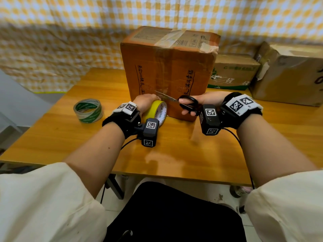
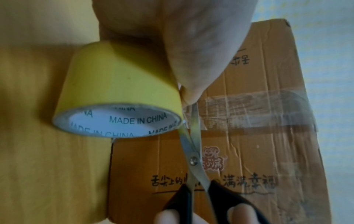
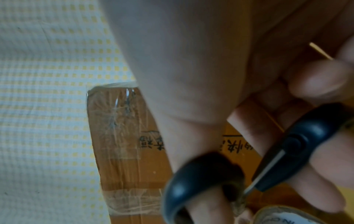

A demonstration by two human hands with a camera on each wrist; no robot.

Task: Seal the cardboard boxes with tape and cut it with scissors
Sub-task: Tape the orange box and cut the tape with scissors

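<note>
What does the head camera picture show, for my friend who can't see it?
A person's right hand holds black-handled scissors, blades open, at tape stretched from a yellow tape roll gripped by the left hand, against an upright cardboard box on a wooden table. A green-and-white tape roll lies to the left; two more boxes stand on the right.

A yellow tape roll (image 1: 156, 111) with a white core, black-handled scissors (image 1: 181, 102), an orange-brown box (image 1: 167, 67) with black lettering, a green-and-white tape roll (image 1: 88, 110), a honey-coloured wooden worktop (image 1: 70, 130), and a yellow-and-white checked cloth (image 1: 70, 32) behind.
</note>
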